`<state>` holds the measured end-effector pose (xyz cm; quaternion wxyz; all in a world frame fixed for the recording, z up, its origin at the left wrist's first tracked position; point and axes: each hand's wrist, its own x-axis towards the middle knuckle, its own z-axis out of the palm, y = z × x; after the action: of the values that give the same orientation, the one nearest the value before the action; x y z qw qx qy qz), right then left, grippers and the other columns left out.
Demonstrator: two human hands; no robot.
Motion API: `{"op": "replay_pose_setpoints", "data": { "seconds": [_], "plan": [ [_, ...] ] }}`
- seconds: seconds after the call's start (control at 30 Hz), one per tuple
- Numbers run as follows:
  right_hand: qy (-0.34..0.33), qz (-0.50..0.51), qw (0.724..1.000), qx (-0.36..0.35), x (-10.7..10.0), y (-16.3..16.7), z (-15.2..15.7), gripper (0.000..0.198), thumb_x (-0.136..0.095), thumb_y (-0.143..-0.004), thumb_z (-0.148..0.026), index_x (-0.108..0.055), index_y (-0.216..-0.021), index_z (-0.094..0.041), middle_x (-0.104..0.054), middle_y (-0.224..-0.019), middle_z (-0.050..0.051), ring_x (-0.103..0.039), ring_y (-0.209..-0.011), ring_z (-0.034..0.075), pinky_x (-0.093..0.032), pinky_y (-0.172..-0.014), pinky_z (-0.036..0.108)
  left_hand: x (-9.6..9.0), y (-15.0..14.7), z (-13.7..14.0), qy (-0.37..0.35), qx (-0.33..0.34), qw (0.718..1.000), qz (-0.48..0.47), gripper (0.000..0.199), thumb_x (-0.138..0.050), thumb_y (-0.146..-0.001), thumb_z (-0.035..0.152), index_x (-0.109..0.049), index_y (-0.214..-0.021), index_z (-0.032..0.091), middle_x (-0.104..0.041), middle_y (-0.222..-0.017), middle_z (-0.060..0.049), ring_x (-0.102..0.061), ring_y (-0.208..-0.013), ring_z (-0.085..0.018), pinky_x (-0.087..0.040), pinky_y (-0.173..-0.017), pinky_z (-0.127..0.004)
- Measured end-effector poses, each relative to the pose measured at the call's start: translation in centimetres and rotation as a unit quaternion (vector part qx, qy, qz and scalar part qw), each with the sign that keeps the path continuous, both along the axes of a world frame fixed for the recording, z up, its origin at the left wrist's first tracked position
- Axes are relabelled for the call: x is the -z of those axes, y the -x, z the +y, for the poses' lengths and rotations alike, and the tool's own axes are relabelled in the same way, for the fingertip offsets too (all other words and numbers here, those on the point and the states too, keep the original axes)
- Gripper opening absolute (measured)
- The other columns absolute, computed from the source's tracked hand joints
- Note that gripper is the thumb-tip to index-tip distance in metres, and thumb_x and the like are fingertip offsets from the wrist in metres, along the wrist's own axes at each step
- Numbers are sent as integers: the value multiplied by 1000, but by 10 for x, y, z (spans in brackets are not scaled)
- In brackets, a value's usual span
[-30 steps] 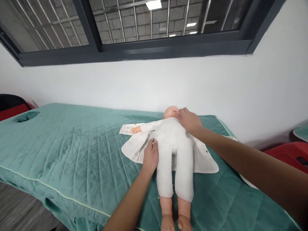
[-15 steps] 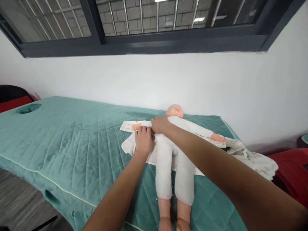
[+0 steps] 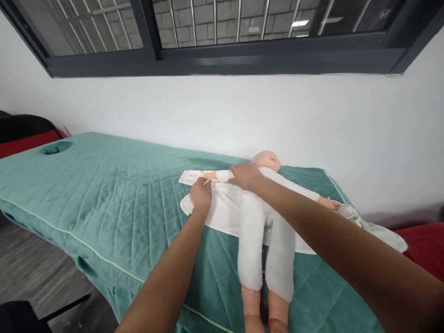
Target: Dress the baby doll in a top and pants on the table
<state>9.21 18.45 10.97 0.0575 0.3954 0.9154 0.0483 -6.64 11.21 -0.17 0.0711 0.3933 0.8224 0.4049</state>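
A baby doll (image 3: pixel 251 245) with a white padded body lies on its back, head toward the wall, on a spread white cloth garment (image 3: pixel 224 210). My left hand (image 3: pixel 201 195) is closed, pinching the garment's edge beside the doll's hand. A flat sleeve of the garment, with a faint print, extends past that hand. My right hand (image 3: pixel 245 175) curls over the doll's upper arm near the shoulder and hides part of the chest. The doll's other arm stretches out to the right across more of the cloth.
A green quilted cover (image 3: pixel 138 199) spans the bed, with a round hole (image 3: pixel 57 148) at the far left. The white wall (image 3: pixel 208 111) and dark window frame (image 3: pixel 215 60) rise behind. Red items stand at both sides, and a dark object (image 3: pixel 21 317) is at lower left.
My left hand has closed on the garment's edge and drawn it out flatter beside the doll. My right hand stays at the doll's arm. The view has shifted slightly left.
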Motion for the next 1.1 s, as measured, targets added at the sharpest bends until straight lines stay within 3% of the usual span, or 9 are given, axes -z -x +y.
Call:
{"op": "replay_pose_setpoints", "data": {
  "seconds": [0.23,0.47,0.7,0.8,0.97,1.03,1.1],
  "plan": [
    [-14,5,1000,-13,-2,-21,-11,46,-41,-97,-54,-58,-120,-17,-66,-118,17,-62,-105,32,-46,-84,40,-1,7,2,-30,-32,998,-43,27,-51,-88,36,-68,-104,21,-74,-96,-11,-67,-92,-29,-46,-79,-36],
    [-21,-2,1000,-23,7,-21,-18,40,-47,-96,-51,-62,-114,-18,-67,-115,17,-63,-105,32,-45,-88,43,-3,6,-7,-86,-31,995,-38,32,-40,-93,36,-62,-107,17,-71,-95,-7,-65,-86,-19,-48,-76,-28],
    [-21,11,1000,-1,25,-6,-10,40,-52,-94,-50,-64,-112,-17,-67,-114,18,-62,-105,34,-44,-92,49,3,-10,-5,-62,102,992,48,13,-57,-89,32,-65,-94,22,-71,-86,-3,-65,-84,-20,-44,-77,-28],
    [-17,28,999,0,23,-5,-12,38,-54,-93,-48,-64,-113,-17,-66,-118,18,-59,-112,34,-43,-95,49,1,-14,-5,-58,122,987,81,14,-57,-91,33,-65,-91,23,-71,-89,-4,-64,-89,-21,-44,-81,-30],
    [-16,106,994,18,7,-40,-15,44,-41,-98,-49,-59,-125,-19,-61,-128,16,-54,-120,32,-45,-93,43,-3,-13,-8,-68,45,991,105,25,-46,-96,33,-65,-103,19,-68,-109,-11,-58,-110,-27,-42,-96,-39],
    [-21,212,976,51,7,-70,-17,43,-40,-98,-47,-60,-125,-19,-60,-131,15,-52,-123,31,-43,-98,43,-2,-13,-7,-53,-1,993,107,27,-48,-95,32,-65,-111,17,-64,-119,-14,-54,-117,-31,-41,-99,-43],
    [-43,327,939,94,14,-102,-21,39,-43,-95,-41,-63,-118,-18,-61,-129,14,-50,-125,30,-40,-105,43,-2,-14,-6,-21,-38,993,112,31,-51,-94,35,-64,-116,18,-61,-124,-15,-53,-120,-34,-41,-99,-46]
  ]
}}
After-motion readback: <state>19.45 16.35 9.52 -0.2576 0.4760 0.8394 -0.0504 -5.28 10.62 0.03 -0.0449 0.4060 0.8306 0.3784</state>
